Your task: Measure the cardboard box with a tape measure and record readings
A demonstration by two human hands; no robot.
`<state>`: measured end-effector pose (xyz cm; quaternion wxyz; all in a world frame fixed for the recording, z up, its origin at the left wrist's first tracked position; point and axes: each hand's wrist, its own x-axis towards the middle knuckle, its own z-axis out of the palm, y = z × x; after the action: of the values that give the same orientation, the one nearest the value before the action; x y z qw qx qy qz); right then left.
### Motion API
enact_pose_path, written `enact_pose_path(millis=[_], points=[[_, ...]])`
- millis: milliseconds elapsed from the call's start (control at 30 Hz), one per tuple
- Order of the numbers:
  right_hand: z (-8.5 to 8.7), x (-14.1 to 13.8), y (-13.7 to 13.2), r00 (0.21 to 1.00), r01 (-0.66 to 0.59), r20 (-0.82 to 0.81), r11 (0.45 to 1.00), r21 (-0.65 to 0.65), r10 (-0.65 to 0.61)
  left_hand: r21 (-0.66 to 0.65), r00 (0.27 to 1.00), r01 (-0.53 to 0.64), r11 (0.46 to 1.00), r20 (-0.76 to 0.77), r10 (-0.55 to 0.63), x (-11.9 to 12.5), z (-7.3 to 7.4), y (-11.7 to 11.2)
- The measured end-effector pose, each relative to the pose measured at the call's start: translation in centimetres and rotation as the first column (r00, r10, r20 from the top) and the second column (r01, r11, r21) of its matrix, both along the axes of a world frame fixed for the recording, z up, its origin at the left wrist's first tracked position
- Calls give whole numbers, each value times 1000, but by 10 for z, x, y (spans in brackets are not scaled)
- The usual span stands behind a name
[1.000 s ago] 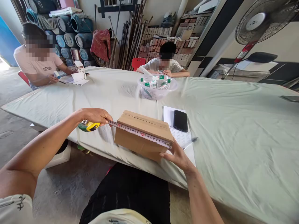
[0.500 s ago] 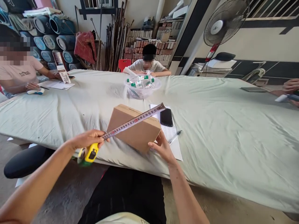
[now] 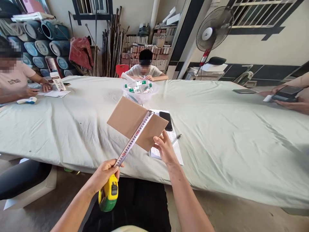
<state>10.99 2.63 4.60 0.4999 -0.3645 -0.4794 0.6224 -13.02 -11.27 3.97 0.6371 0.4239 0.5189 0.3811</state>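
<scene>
My left hand (image 3: 104,175) pinches the pulled-out blade of a tape measure (image 3: 112,190). Its yellow and green case hangs just below those fingers, over my lap. The white blade runs up and to the right across the face of a brown cardboard box (image 3: 126,112), and its hooked end lies at the box's upper edge. My right hand (image 3: 166,149) grips the box's right lower corner, thumb in front, other fingers partly hidden behind. The box is held tilted above the table. Behind it lie printed sheets (image 3: 179,154), a black phone (image 3: 169,120) and a pen (image 3: 177,139).
A clear plastic bowl (image 3: 154,91) of bottles stands farther back on the cloth-covered table (image 3: 222,138). One person (image 3: 145,68) sits opposite, another (image 3: 18,77) at left; at right, a person's hands (image 3: 289,96) hold a dark device. A black-topped stool (image 3: 26,177) stands lower left.
My left hand and the tape case have moved down and right, so the blade is steeper across the box. The box has turned, showing its broad face. The view has shifted slightly right.
</scene>
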Motion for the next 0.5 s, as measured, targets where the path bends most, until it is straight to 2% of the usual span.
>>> enact_pose_path(millis=[133, 333, 433, 500], points=[[10, -3, 2, 1000, 9, -20, 998, -64, -10, 57, 995, -45, 997, -89, 50, 4, 4, 0], [10, -12, 12, 1000, 11, -14, 999, -31, -11, 81, 986, -95, 992, -133, 105, 5, 10, 0], [-4, -23, 24, 993, 103, 54, 989, 110, -109, 44, 993, -90, 995, -74, 93, 3, 5, -1], [-18, -32, 33, 966, 178, 130, 939, 295, -224, 11, 998, -70, 997, -9, 70, 5, 2, 0]])
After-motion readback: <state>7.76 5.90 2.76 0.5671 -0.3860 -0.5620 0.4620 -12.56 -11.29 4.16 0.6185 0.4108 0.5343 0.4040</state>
